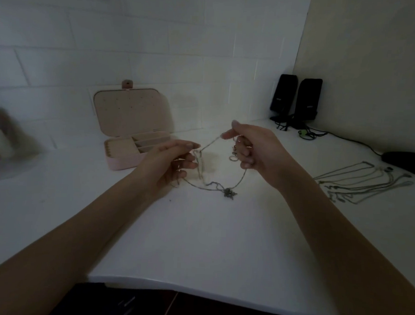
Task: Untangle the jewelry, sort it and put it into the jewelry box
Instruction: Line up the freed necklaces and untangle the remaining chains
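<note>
Both hands hover above the middle of the white table. The right hand pinches one end of the tangled chain between thumb and forefinger; the left hand pinches it lower, fingers curled. The chain sags between them, its pendant touching the table. The open pink jewelry box sits toward the back edge; sorted necklaces lie near the right edge.

Dim light; white counter meets white tiled wall behind the grip, beige wall to its right.
</note>
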{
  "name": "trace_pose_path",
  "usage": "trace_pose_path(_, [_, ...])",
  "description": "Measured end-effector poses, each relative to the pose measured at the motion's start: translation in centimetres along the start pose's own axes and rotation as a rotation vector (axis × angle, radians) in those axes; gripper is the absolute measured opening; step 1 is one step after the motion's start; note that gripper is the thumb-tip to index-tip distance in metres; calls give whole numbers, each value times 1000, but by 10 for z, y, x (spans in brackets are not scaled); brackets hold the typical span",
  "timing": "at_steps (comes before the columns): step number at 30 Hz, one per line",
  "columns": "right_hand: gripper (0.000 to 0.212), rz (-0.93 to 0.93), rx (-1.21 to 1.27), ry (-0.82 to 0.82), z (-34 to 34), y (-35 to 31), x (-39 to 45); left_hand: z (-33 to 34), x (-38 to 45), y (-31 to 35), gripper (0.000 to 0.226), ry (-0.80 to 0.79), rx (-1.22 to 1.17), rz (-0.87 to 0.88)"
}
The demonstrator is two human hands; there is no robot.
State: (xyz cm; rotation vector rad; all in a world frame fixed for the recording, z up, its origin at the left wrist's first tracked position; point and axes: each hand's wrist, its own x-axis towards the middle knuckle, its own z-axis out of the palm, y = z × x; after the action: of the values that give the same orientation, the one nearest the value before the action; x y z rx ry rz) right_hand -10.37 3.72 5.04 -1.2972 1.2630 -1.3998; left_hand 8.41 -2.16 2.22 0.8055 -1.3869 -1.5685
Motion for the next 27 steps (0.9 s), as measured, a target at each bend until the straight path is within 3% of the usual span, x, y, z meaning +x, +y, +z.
trace_pose_path(6, [37,8,-475,37,5,12,2,4,-2,5,20,-30,-33,-69])
trace_pose_path(10, [31,-113,-792,40,10,22,3,5,-2,3,21,-32,-59,-100])
trace_pose_path(16, [5,-182,-482,-118,28,20,-4,7,-3,2,20,-49,-4,-88])
trace_pose_path(27, [12,-87,-250,-82,26,19,1,2,-1,-5,11,-85,99,-8])
